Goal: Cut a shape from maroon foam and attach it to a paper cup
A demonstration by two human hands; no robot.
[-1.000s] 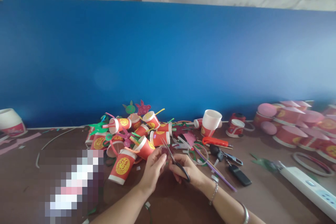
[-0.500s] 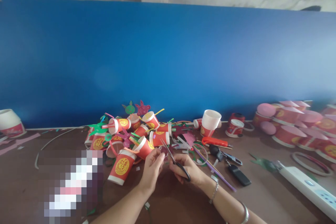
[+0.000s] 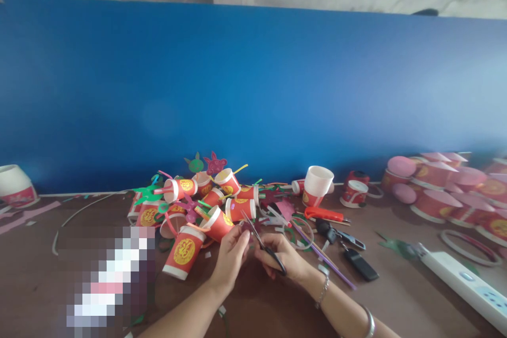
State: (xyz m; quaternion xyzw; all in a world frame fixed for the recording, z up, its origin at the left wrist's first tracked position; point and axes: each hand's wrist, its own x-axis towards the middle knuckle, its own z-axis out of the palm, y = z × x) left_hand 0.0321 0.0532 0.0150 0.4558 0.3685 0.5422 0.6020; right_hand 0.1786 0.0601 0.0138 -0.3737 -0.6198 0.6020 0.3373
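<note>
My right hand (image 3: pixel 280 254) is closed around the black handles of a pair of scissors (image 3: pixel 273 259). Their slightly parted blades point up and to the left. Close beside them, my left hand (image 3: pixel 233 253) pinches a small dark pink piece (image 3: pixel 249 226), mostly hidden by the fingers and blurred. Behind my hands lies a heap of red paper cups (image 3: pixel 185 251) with white rims and yellow emblems. Green, pink and orange strips and straws are fixed to several of them, along with a green animal cut-out (image 3: pixel 195 163) and a pink animal cut-out (image 3: pixel 216 162).
Right of my hands lie an orange-red tool (image 3: pixel 325 214), keys with a black fob (image 3: pixel 360 264), purple straws (image 3: pixel 336 269) and a white power strip (image 3: pixel 467 282). A white stack of cups (image 3: pixel 319 180) stands behind. Pink-topped cups (image 3: pixel 435 203) crowd the far right. A pixelated patch covers the front left.
My hands have barely moved. The scissors and the right hand shift very slightly left, and the small piece at my left fingertips looks turned. The things on the table stay put.
</note>
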